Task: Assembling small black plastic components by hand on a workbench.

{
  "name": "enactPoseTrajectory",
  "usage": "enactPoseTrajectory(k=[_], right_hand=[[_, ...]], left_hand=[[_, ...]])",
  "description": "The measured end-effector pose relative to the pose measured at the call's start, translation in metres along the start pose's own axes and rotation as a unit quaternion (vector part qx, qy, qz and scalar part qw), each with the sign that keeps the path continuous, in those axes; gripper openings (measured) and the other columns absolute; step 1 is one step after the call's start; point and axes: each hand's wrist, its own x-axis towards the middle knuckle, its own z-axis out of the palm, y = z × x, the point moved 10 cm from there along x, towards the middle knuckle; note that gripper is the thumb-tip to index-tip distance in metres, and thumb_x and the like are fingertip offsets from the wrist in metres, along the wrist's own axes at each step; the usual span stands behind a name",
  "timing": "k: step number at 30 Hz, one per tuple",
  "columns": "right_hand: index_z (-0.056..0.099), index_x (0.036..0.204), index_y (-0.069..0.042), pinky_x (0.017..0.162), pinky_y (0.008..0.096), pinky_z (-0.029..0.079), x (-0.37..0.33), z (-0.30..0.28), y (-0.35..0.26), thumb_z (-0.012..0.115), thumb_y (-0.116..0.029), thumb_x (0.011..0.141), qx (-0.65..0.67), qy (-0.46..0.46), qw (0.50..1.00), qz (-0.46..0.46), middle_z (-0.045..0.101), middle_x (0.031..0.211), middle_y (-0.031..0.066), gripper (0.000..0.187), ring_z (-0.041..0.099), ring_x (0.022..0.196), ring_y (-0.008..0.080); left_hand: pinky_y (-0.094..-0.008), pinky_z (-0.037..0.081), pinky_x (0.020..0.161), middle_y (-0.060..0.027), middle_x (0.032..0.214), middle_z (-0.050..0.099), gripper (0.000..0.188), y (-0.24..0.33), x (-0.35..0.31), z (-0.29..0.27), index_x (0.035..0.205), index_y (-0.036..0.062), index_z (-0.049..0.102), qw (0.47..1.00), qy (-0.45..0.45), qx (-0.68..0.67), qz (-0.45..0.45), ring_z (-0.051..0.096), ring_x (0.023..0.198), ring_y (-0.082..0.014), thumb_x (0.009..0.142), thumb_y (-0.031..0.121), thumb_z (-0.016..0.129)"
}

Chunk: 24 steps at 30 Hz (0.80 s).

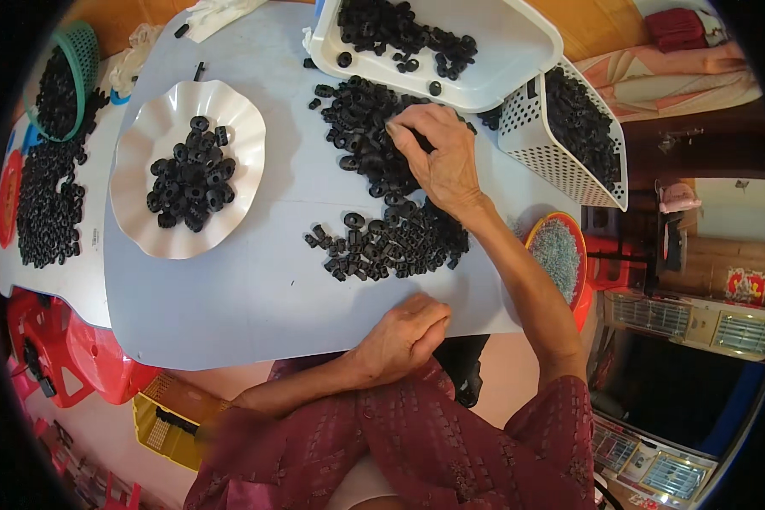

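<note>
Small black plastic parts, oval with holes like cord-lock bodies, lie in a heap (361, 127) on the far middle of the pale table (263, 302). My right hand (440, 157) reaches over this heap, thumb and fingers bent around black parts. Nearer to me lies a second heap of small black parts (382, 246), some narrower and peg-like. My left hand (408, 331) rests closed at the table's front edge; whatever it holds is hidden by the fingers. On the left, a white wavy-rimmed plate (132, 191) carries a pile of black oval pieces (194, 174).
A white tub (535, 38) with black parts tilts at the back. Beside it stands a perforated white basket (540, 149) full of them. A red bowl (582, 297) of tiny silvery pieces is at right. More parts (51, 204) and a green basket (81, 64) are left.
</note>
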Motion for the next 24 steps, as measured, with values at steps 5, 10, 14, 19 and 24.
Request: enactPoseTrajectory(k=[5,10,14,19,24], right_hand=[[0.064,0.101,-0.006,0.082,0.0440,0.042,0.040,-0.027,0.030,0.065,-0.022,0.083,-0.151,0.063,0.985,-0.056,0.061,0.107,0.0136,0.024,0.053,0.098,0.0331],[0.059,0.110,-0.001,0.088,0.0469,0.044,0.080,-0.028,0.103,0.061,-0.028,0.087,-0.302,0.031,0.951,0.064,0.060,0.110,0.0211,0.036,0.055,0.099,0.0402],[0.061,0.108,-0.003,0.082,0.0465,0.047,0.085,-0.018,0.117,0.060,-0.030,0.088,-0.273,0.011,0.957,0.093,0.062,0.103,0.0211,0.034,0.059,0.092,0.0399],[0.066,0.100,-0.007,0.078,0.0408,0.050,0.079,-0.020,0.103,0.056,-0.032,0.091,-0.081,0.042,0.985,0.145,0.066,0.091,0.0190,0.028,0.064,0.087,0.0347],[0.067,0.093,-0.003,0.071,0.0454,0.049,0.084,-0.038,0.115,0.061,-0.028,0.087,-0.120,0.174,0.977,0.015,0.065,0.081,0.0213,0.027,0.063,0.078,0.0393]], left_hand=[[-0.0374,0.047,0.072,-0.0143,0.083,0.057,0.011,0.007,0.000,-0.001,0.097,-0.0012,0.055,1.000,-0.006,0.009,0.001,0.057,0.080,-0.0316,0.087,-0.001,0.053],[-0.0364,0.047,0.071,-0.0147,0.083,0.056,0.010,0.010,0.001,0.000,0.097,-0.0030,0.055,1.000,-0.009,0.013,0.015,0.057,0.079,-0.0304,0.087,-0.001,0.053],[-0.0364,0.047,0.071,-0.0149,0.084,0.057,0.010,0.012,0.004,0.000,0.096,-0.0034,0.056,1.000,-0.018,0.018,0.005,0.057,0.080,-0.0308,0.087,-0.002,0.053],[-0.0407,0.046,0.074,-0.0176,0.084,0.055,0.011,0.007,0.003,-0.002,0.097,-0.0037,0.054,1.000,-0.010,0.015,-0.013,0.055,0.085,-0.0344,0.087,0.000,0.052],[-0.0411,0.046,0.074,-0.0174,0.084,0.056,0.011,0.009,0.006,0.001,0.097,-0.0036,0.055,1.000,-0.017,0.012,-0.007,0.055,0.085,-0.0348,0.086,0.000,0.053]])
